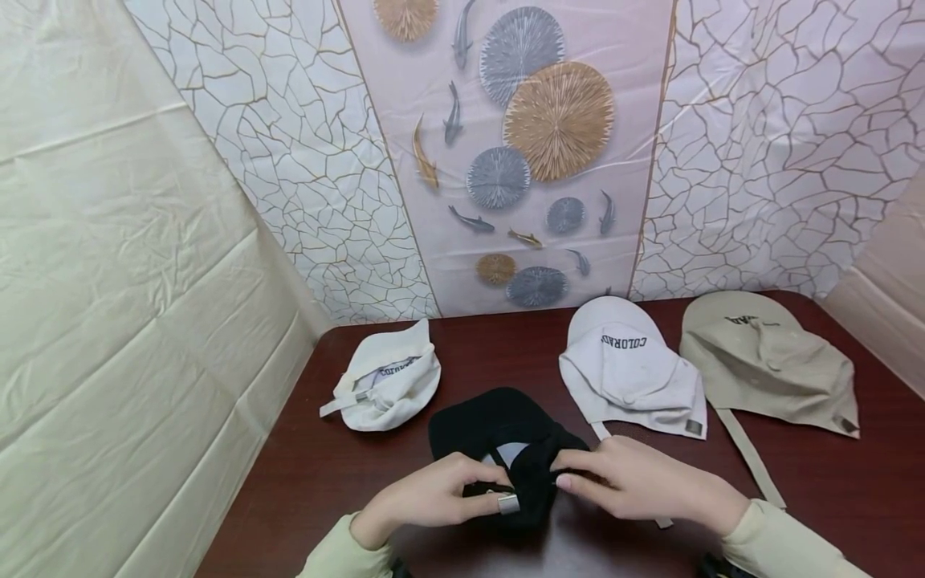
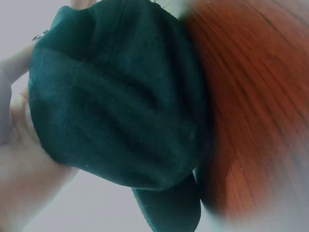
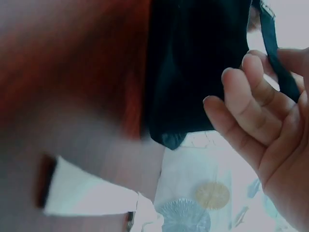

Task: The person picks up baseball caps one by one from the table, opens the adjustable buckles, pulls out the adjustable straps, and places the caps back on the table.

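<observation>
- Fabric backdrop (image 1: pixel 636 120) with lily-pad and fish print stands behind a dark red-brown wooden table (image 1: pixel 303 482); cream cloth (image 1: pixel 144 241) hangs to the left.
- Black baseball cap (image 1: pixel 470 421), the landmark, at the table's near middle, held between both hands, brim pointing away from the person.
- Left hand (image 1: pixel 441 490) at the cap's near left side, wrist bent inward, thumb and fingertips pinching its back edge by the metal buckle (image 3: pixel 267 8).
- Right hand (image 1: pixel 643 486) at the cap's right side, forearm slanting in from lower right; thumb and index pinch the black cap's edge. Right wrist view: other fingers half curled, strap (image 3: pixel 270 43) running down behind them.
- Cream sleeves (image 1: pixel 780 546) on both forearms.
- Cap's back opening faces up; pale patch visible inside.
- Left of and beyond the black cap: crumpled white cap (image 1: pixel 386 405), strap out to its left, dark lettering partly seen within its folds.
- Right of and beyond it: second white cap (image 1: pixel 585 373), lettered "COLORAD", last part hidden; its strap passes under the right hand.
- Farthest right: beige cap (image 1: pixel 802 393), long strap trailing toward the person.
</observation>
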Available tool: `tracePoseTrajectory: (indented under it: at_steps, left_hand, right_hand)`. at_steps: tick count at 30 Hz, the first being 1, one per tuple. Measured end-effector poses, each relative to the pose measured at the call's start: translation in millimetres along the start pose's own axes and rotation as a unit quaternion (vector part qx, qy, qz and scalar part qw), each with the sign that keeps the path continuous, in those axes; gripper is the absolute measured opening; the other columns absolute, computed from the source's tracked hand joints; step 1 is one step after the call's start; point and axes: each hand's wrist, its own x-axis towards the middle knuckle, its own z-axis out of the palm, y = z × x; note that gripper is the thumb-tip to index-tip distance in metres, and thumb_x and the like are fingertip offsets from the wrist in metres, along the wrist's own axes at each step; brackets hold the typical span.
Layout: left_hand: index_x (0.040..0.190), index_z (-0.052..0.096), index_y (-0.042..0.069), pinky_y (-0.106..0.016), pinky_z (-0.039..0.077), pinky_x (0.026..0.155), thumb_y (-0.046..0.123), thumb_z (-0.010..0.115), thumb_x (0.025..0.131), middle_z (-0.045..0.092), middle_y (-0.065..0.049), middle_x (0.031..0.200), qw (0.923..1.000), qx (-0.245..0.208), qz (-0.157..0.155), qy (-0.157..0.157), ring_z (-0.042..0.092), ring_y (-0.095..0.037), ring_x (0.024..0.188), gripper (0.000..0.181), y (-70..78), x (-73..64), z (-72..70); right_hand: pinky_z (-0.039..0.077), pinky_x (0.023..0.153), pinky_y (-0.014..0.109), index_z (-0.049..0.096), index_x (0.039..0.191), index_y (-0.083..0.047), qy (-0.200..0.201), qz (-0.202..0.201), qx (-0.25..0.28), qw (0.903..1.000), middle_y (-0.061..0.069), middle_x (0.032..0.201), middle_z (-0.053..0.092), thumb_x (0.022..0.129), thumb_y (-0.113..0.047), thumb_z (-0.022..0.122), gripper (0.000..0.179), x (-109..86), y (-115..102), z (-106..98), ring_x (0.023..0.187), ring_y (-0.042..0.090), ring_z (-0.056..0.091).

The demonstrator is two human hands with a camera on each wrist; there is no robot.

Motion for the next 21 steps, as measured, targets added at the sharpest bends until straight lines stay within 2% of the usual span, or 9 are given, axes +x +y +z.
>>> tracePoseTrajectory:
  at_steps: [5,7,9,13,15,17,18,20,21]
  left_hand:
    - [0.111,0.067,0.019,-0.016,0.050,0.076,0.020,0.058,0.104,0.064,0.014,0.095,0.9998,0.015,0.010,-0.008,0.052,0.009,0.083,0.012,-1.6,-2.8,1.6]
    - [0.110,0.067,0.019,-0.016,0.050,0.075,0.022,0.060,0.103,0.063,0.014,0.093,0.9997,0.015,0.008,-0.015,0.052,0.009,0.082,0.010,-2.2,-4.8,1.9]
    - [0.110,0.067,0.019,-0.017,0.051,0.074,0.024,0.063,0.102,0.064,0.013,0.095,0.9996,0.011,0.008,-0.025,0.052,0.009,0.083,0.011,-3.1,-7.0,2.4]
    - [0.112,0.066,0.019,-0.019,0.051,0.076,0.027,0.070,0.097,0.062,0.011,0.100,0.9992,0.016,0.007,-0.036,0.052,0.006,0.086,0.017,-5.7,-11.7,3.7]
    - [0.115,0.067,0.021,-0.020,0.050,0.083,0.029,0.073,0.095,0.060,0.011,0.107,0.9990,0.028,-0.002,-0.035,0.053,0.003,0.095,0.023,-5.8,-14.2,3.7]
    - [0.122,0.065,0.022,-0.021,0.047,0.091,0.032,0.073,0.094,0.057,0.010,0.116,0.9984,0.041,-0.013,-0.036,0.053,-0.002,0.104,0.030,-5.3,-16.8,3.3]
    - [0.126,0.064,0.022,-0.022,0.046,0.094,0.033,0.073,0.094,0.056,0.010,0.120,0.9980,0.044,-0.021,-0.039,0.052,-0.005,0.109,0.035,-4.7,-18.0,2.9]
    - [0.137,0.058,0.023,-0.024,0.042,0.100,0.034,0.072,0.095,0.052,0.009,0.131,0.9973,0.045,-0.032,-0.049,0.049,-0.007,0.120,0.046,-4.1,-20.3,2.8]
    - [0.141,0.054,0.022,-0.025,0.041,0.102,0.033,0.073,0.094,0.051,0.008,0.135,0.9969,0.045,-0.034,-0.054,0.048,-0.007,0.124,0.052,-4.3,-21.3,3.0]
  right_hand:
    - [0.030,0.054,0.004,0.061,0.129,-0.032,-0.014,-0.008,0.023,0.9996,-0.025,0.058,0.035,0.103,-0.022,0.060,0.028,-5.7,-3,3,0.055,-0.019,0.022]
    - [0.031,0.054,0.005,0.061,0.132,-0.031,-0.002,-0.009,0.017,0.9998,-0.025,0.057,0.036,0.102,-0.020,0.062,0.032,-8.1,-2,1,0.054,-0.019,0.024]
    - [0.033,0.053,0.005,0.059,0.135,-0.026,0.008,-0.006,0.033,0.9994,-0.024,0.058,0.041,0.101,-0.015,0.063,0.036,-10.0,-1,-1,0.054,-0.020,0.030]
    - [0.040,0.054,0.011,0.058,0.137,-0.023,0.054,0.040,0.054,0.9963,-0.023,0.062,0.046,0.103,-0.007,0.057,0.038,-11.5,1,-9,0.052,-0.017,0.038]
    - [0.042,0.059,0.013,0.060,0.134,-0.023,0.094,0.063,0.036,0.9930,-0.019,0.073,0.055,0.101,-0.002,0.058,0.040,-10.6,4,-12,0.060,-0.012,0.046]
    - [0.045,0.067,0.018,0.060,0.133,-0.025,0.113,0.084,-0.004,0.9900,-0.016,0.092,0.061,0.095,0.003,0.061,0.048,-10.3,9,-12,0.074,-0.004,0.054]
    - [0.045,0.072,0.020,0.059,0.134,-0.026,0.110,0.093,-0.022,0.9893,-0.013,0.107,0.062,0.092,0.005,0.063,0.053,-10.5,11,-12,0.085,0.000,0.057]
    - [0.046,0.081,0.025,0.056,0.139,-0.026,0.081,0.090,-0.048,0.9915,-0.005,0.135,0.055,0.084,0.009,0.067,0.066,-12.2,16,-9,0.113,0.011,0.055]
    - [0.047,0.086,0.029,0.055,0.140,-0.028,0.055,0.088,-0.054,0.9931,-0.003,0.140,0.051,0.082,0.008,0.069,0.070,-13.3,18,-7,0.120,0.015,0.052]
